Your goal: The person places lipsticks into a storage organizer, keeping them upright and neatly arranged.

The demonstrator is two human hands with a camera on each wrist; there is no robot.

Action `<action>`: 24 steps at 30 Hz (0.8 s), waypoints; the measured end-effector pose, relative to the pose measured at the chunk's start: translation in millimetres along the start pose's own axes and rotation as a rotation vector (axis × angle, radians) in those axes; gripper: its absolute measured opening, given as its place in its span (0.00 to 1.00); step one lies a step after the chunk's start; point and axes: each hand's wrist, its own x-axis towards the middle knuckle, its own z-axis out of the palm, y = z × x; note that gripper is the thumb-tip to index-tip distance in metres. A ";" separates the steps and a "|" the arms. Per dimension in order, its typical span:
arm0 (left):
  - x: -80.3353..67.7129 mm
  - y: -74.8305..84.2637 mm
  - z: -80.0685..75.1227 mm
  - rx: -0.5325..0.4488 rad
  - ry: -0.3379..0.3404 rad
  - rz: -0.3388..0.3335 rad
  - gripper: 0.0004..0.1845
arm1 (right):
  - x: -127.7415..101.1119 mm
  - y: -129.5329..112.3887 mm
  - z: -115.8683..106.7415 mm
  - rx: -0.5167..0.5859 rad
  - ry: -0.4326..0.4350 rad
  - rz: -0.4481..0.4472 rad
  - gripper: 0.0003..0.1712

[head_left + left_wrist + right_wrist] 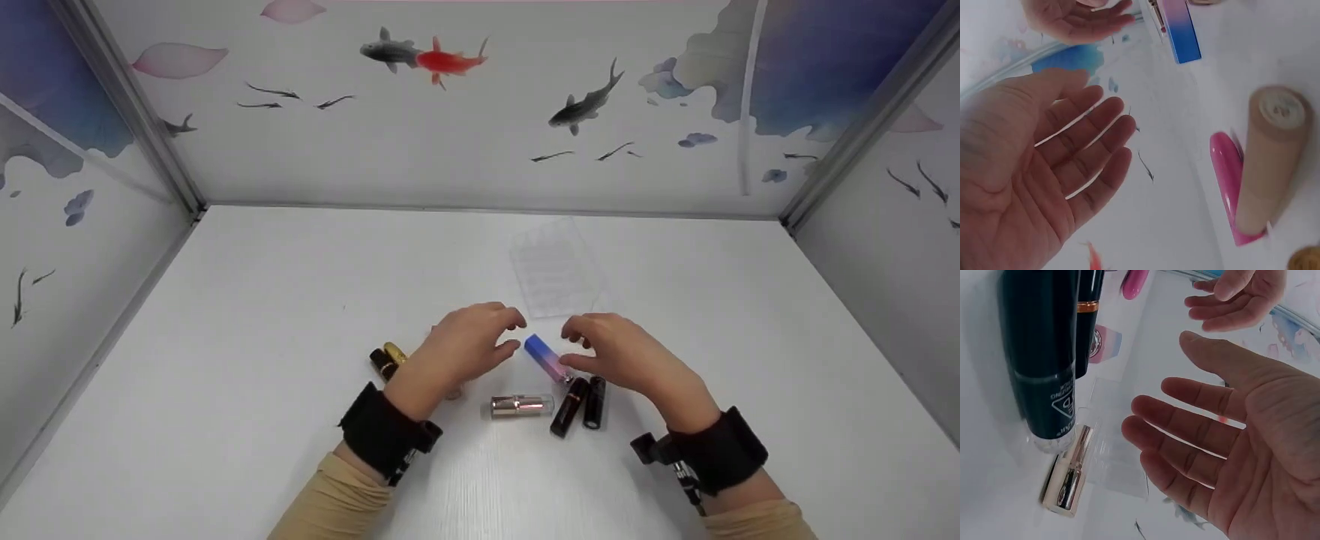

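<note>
My left hand (472,341) hovers over the table with relaxed fingers and an empty palm. Facing it, my right hand (626,349) is loosely bent and holds nothing. Between them lies a lipstick tube fading from blue to pink (541,352), nearest the right thumb. Closer to me are a silver lipstick with a clear end (517,406), a black lipstick with a gold ring (570,407) and another black tube (594,405). In the left wrist view a beige tube (1272,169) overlaps a bright pink tube (1224,169); my left hand mostly hides them in the head view.
A clear plastic tray (559,266) lies beyond the hands. Left of my left wrist are a black tube (382,364) and a gold one (394,351). A shiny gold tube (1067,484) shows in the right wrist view. Printed panels (465,150) wall the white table.
</note>
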 end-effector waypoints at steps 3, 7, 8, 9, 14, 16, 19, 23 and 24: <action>11.1 8.2 5.8 0.080 -0.048 -0.019 0.13 | 5.9 -2.3 1.1 -0.004 -0.039 0.021 0.16; 25.0 15.2 9.5 0.145 -0.120 -0.060 0.12 | 12.2 -5.3 0.9 0.008 -0.105 0.063 0.16; 28.0 16.0 10.4 0.154 -0.134 -0.066 0.11 | 13.5 -6.3 0.9 0.009 -0.117 0.075 0.16; 30.6 16.8 11.6 0.159 -0.147 -0.073 0.12 | 14.7 -7.4 0.9 0.008 -0.128 0.089 0.16; 40.7 17.1 22.4 0.175 -0.178 -0.083 0.12 | 20.0 -11.6 3.6 -0.025 -0.171 0.145 0.16; 42.4 16.3 27.1 0.167 -0.188 -0.084 0.12 | 21.6 -12.1 5.4 -0.029 -0.185 0.152 0.14; 43.5 13.9 32.3 0.138 -0.205 -0.082 0.13 | 23.6 -11.9 8.8 -0.035 -0.190 0.142 0.13; 43.5 9.2 37.1 0.112 -0.214 -0.081 0.14 | 26.0 -10.8 15.8 -0.055 -0.178 0.108 0.10; 43.2 8.3 38.4 0.111 -0.212 -0.078 0.14 | 26.5 -10.5 17.9 -0.054 -0.176 0.103 0.10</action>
